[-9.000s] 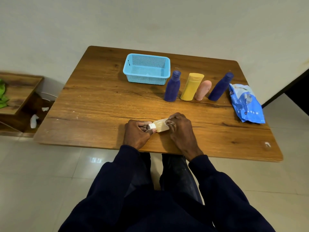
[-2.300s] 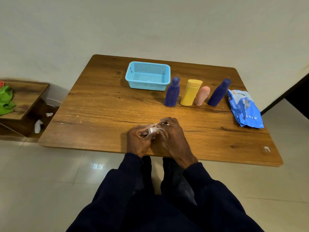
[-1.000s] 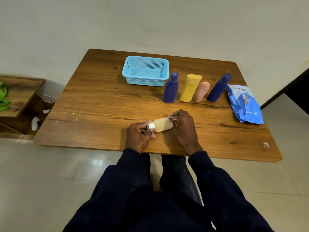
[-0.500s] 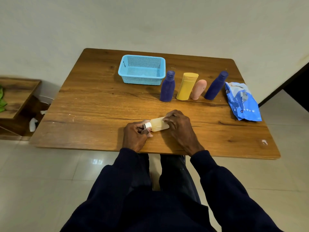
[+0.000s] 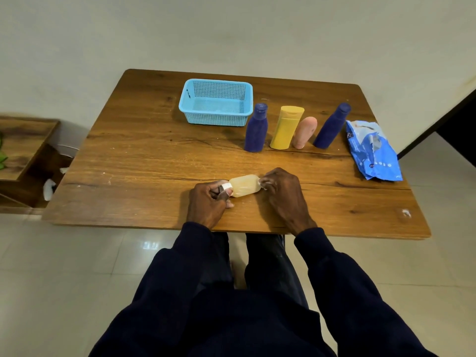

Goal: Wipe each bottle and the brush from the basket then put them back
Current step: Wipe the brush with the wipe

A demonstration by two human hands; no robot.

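Ok, my L hand (image 5: 208, 202) grips pale bottle (image 5: 244, 185) at cap end, R hand (image 5: 281, 194) pinches its base; blue basket (image 5: 215, 120) at 12 o'clock on table (image 5: 144, 155).

- Probably a room in a home, though little of it shows.
- A wooden table (image 5: 144, 155) stands against a plain cream wall (image 5: 231, 29), on glossy pale floor tiles (image 5: 77, 266).
- On the table are toiletry bottles (image 5: 286, 127), a blue plastic basket (image 5: 216, 120) and a crumpled blue packet (image 5: 371, 150).
- Left of the table is a low wooden shelf unit (image 5: 23, 140).
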